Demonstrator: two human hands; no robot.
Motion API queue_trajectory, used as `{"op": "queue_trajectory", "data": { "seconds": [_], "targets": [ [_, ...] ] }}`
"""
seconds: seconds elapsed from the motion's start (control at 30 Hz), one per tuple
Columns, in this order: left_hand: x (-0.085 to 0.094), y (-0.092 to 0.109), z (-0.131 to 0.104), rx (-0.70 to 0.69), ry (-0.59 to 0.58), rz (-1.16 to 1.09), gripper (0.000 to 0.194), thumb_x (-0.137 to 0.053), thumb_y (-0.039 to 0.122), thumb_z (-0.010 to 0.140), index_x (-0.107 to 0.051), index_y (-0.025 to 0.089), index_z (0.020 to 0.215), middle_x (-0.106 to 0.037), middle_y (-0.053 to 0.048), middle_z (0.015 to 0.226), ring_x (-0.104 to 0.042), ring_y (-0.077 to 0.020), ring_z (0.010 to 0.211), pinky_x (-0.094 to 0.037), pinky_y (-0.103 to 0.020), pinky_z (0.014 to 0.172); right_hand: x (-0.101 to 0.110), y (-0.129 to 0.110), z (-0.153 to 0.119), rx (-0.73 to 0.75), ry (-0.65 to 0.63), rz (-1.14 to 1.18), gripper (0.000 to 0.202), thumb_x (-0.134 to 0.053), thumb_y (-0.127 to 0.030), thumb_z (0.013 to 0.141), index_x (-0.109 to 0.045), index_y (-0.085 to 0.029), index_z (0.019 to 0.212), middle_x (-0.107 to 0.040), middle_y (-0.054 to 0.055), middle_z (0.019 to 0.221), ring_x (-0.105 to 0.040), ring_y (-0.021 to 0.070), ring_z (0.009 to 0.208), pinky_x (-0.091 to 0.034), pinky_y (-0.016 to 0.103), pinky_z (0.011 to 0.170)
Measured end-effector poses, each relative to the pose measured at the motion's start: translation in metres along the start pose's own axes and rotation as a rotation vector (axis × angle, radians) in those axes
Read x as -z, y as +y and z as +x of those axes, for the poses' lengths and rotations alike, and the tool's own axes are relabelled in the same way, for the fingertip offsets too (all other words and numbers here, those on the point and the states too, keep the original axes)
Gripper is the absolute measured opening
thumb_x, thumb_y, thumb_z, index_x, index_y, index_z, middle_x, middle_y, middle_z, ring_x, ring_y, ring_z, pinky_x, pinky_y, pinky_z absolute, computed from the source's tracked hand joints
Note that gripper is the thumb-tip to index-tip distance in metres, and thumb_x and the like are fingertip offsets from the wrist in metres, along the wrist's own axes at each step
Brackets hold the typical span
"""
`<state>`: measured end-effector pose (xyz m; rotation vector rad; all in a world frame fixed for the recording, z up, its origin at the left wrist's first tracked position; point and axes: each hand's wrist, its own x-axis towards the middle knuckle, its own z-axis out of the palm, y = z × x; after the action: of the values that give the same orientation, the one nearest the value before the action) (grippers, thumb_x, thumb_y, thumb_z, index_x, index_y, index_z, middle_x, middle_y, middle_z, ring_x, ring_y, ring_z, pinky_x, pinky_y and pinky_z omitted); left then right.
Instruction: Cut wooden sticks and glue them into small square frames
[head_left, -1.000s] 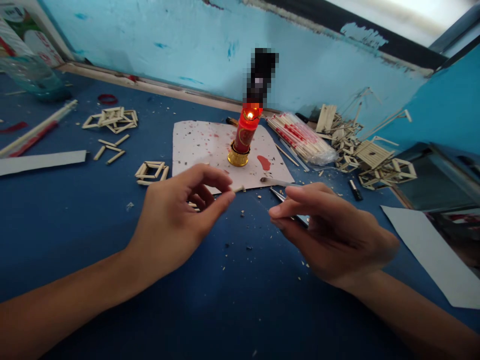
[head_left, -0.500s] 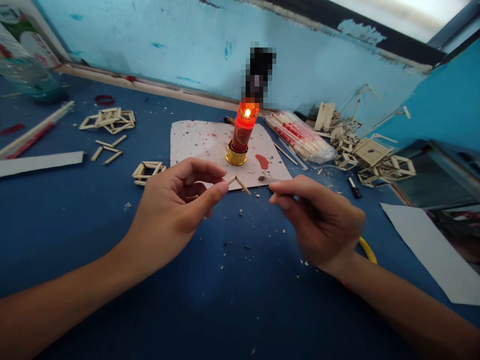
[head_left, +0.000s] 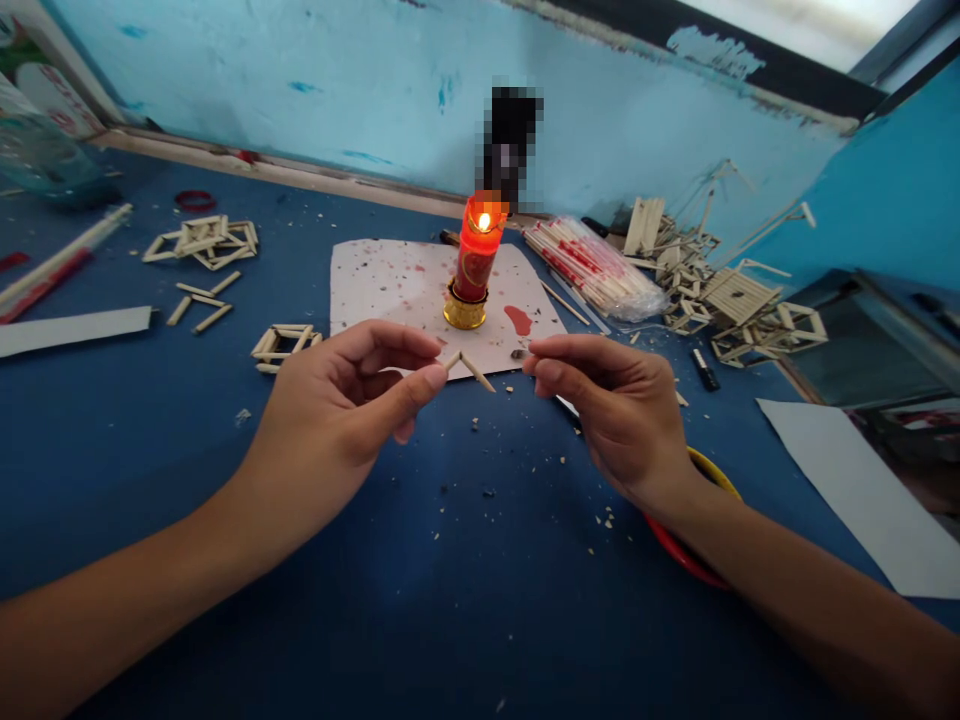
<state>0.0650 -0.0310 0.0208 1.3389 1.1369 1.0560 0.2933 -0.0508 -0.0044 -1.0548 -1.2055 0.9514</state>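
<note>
My left hand (head_left: 367,385) pinches one end of two short wooden sticks (head_left: 476,372), joined in an upside-down V, between thumb and fingertips. My right hand (head_left: 600,400) is closed in a pinch on a thin strip (head_left: 519,353) with a darkened tip; most of it is hidden by the fingers. The two hands face each other, with the stick V and the strip a little apart. Just beyond them a lit red candle (head_left: 472,275) in a gold base stands on a wax-spotted white sheet (head_left: 375,290).
Small stick frames lie at left, including a box-like one (head_left: 285,347). A packet of red-tipped sticks (head_left: 596,265) and a pile of stick models (head_left: 739,300) are at back right. Under my right wrist lie scissors with a red and yellow handle (head_left: 697,565). Crumbs litter the blue table (head_left: 420,620).
My right hand has shifted slightly left and up, its fingers now nearer the strip's dark tip. More of the scissors shows. The view has moved slightly; my left hand keeps its pinch.
</note>
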Motion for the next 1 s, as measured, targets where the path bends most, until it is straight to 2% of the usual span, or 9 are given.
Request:
{"op": "queue_trajectory", "data": {
  "seconds": [0.13,0.23,0.47,0.67,0.83,0.93,1.0],
  "targets": [
    [0.0024,-0.0015,0.0004,0.002,0.012,-0.01,0.013,-0.09,0.025,0.082,-0.082,0.028,0.091,-0.071,0.004,0.071,-0.055,-0.0074,0.054,-0.043,-0.015,0.048,0.0002,-0.0026,-0.004,0.038,-0.092,0.031,0.015,-0.081,-0.017,0.093,-0.087,-0.029,0.1,-0.085,-0.003,0.085,-0.075,0.0104,0.07,-0.065,0.022,0.069],
    [0.0023,-0.0008,0.0013,0.01,0.016,-0.018,0.014,-0.091,0.024,0.081,-0.082,0.027,0.091,-0.068,0.005,0.066,-0.055,-0.0082,0.054,-0.044,-0.016,0.048,0.001,-0.0021,-0.0059,0.062,-0.082,0.035,0.012,-0.078,-0.02,0.097,-0.086,-0.028,0.101,-0.082,-0.003,0.081,-0.076,0.011,0.074,-0.063,0.021,0.068],
    [0.002,0.0009,0.0005,0.04,0.028,-0.02,0.016,-0.091,0.025,0.081,-0.081,0.025,0.093,-0.068,0.005,0.068,-0.055,-0.0083,0.055,-0.043,-0.017,0.049,-0.0007,0.0004,-0.0042,-0.009,-0.106,0.177,0.023,-0.093,-0.014,0.082,-0.085,-0.031,0.095,-0.087,-0.005,0.09,-0.084,0.0126,0.086,-0.068,0.021,0.079],
    [0.0008,0.0039,0.0024,0.047,0.047,-0.046,0.019,-0.093,0.028,0.077,-0.08,0.025,0.091,-0.069,0.004,0.07,-0.054,-0.0093,0.056,-0.044,-0.02,0.049,-0.0023,0.001,-0.0042,-0.024,-0.061,0.168,0.029,-0.097,-0.013,0.073,-0.085,-0.031,0.092,-0.087,-0.005,0.087,-0.085,0.0166,0.084,-0.072,0.025,0.076],
    [0.0011,0.0046,0.0032,0.05,0.087,-0.069,0.018,-0.094,0.03,0.077,-0.081,0.027,0.089,-0.066,0.004,0.068,-0.052,-0.0105,0.057,-0.046,-0.022,0.051,-0.0015,0.002,-0.0044,-0.019,-0.074,0.18,0.033,-0.097,-0.01,0.073,-0.086,-0.033,0.094,-0.087,-0.006,0.088,-0.085,0.015,0.084,-0.071,0.022,0.076],
    [0.003,0.0031,0.0059,0.054,0.116,-0.075,0.013,-0.091,0.027,0.08,-0.082,0.028,0.089,-0.064,0.004,0.065,-0.052,-0.0106,0.057,-0.044,-0.022,0.051,-0.001,0.0016,-0.0035,-0.037,-0.066,0.187,0.03,-0.096,-0.01,0.074,-0.087,-0.034,0.09,-0.087,-0.007,0.086,-0.084,0.0121,0.082,-0.069,0.017,0.076],
    [0.0041,0.0019,0.009,0.049,0.135,-0.084,0.011,-0.089,0.024,0.081,-0.082,0.028,0.089,-0.063,0.004,0.064,-0.052,-0.0106,0.057,-0.044,-0.023,0.052,-0.0008,0.0004,-0.0027,-0.065,-0.038,0.181,0.027,-0.098,-0.013,0.073,-0.088,-0.034,0.087,-0.087,-0.005,0.085,-0.084,0.013,0.081,-0.07,0.019,0.075]
  ]
}}
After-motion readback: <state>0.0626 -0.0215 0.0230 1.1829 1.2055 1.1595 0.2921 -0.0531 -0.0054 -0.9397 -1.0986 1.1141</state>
